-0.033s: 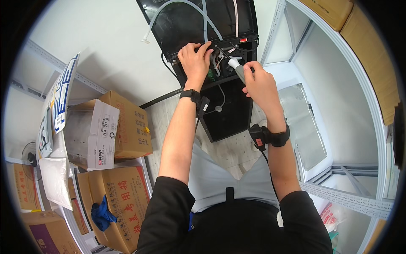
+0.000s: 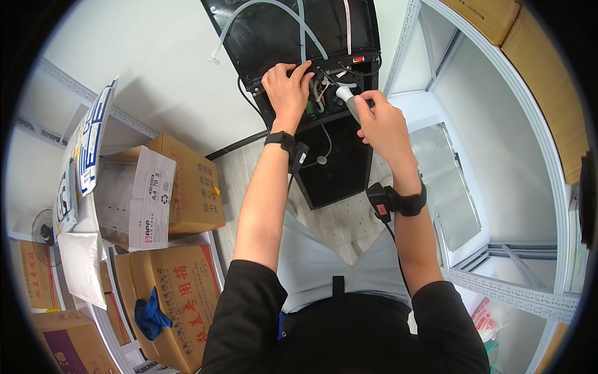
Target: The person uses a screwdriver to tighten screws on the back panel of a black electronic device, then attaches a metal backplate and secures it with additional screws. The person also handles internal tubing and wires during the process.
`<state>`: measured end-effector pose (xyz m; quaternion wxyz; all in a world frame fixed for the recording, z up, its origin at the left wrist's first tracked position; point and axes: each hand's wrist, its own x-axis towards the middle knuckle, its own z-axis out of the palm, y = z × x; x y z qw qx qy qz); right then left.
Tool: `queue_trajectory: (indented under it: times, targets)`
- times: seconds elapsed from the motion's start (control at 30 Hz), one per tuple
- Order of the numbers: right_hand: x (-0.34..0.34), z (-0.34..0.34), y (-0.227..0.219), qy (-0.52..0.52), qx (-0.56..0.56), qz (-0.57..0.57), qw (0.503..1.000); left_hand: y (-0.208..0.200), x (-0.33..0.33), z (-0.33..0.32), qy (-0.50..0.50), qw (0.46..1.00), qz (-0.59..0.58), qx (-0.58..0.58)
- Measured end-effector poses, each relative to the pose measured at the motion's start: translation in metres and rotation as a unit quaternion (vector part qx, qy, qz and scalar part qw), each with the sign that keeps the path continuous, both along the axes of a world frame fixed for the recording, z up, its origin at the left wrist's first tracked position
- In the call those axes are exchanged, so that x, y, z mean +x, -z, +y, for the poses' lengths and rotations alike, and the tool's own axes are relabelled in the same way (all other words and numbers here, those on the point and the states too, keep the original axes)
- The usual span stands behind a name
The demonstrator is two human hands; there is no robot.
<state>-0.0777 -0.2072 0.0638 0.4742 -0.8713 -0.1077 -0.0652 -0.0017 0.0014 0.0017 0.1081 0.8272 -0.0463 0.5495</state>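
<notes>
A grey-handled screwdriver [image 2: 354, 105] is grasped in the curled fingers of the right hand [image 2: 385, 128], its shaft slanted toward the edge of an opened black machine [image 2: 336, 165]. On that edge, the bent fingers of the left hand [image 2: 288, 93] are rested near the tool's tip; whether anything is pinched by them cannot be told. Tangled wires [image 2: 321, 87] are exposed just below, with a red switch [image 2: 358, 59] set to the right. The work is judged to be midway: the machine is open, its inside is not yet covered, and one end of a grey hose [image 2: 317, 41] appears unattached. Whether any screw is loosened or tightened cannot be seen. Farther out, cardboard boxes [image 2: 196, 187] and a blue cloth [image 2: 151, 313] are seen at left, a white metal shelf [image 2: 511, 292] at right.
</notes>
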Motion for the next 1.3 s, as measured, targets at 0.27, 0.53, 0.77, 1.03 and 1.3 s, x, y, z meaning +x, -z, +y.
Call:
queue_trajectory:
  times: [0.27, 0.53, 0.77, 1.03, 1.3]
  targets:
    - [-0.010, 0.004, -0.015, -0.049, 0.062, 0.077, 0.994, 0.001, 0.001, 0.000, 0.000, 1.000, -0.004, 0.002]
    - [0.020, -0.018, 0.009, -0.219, 0.493, 0.353, 0.764, 0.000, 0.001, -0.001, -0.002, 1.000, -0.002, 0.000]
    - [-0.001, -0.005, 0.001, -0.125, 0.450, 0.308, 0.829, 0.001, 0.001, 0.002, -0.006, 1.000, 0.005, -0.002]
    - [0.002, -0.005, 0.002, -0.149, 0.390, 0.289, 0.861, 0.001, 0.002, 0.001, -0.005, 1.000, 0.008, -0.002]
    - [0.007, -0.008, 0.002, -0.179, 0.556, 0.321, 0.745, 0.002, 0.002, -0.001, -0.004, 1.000, 0.005, -0.001]
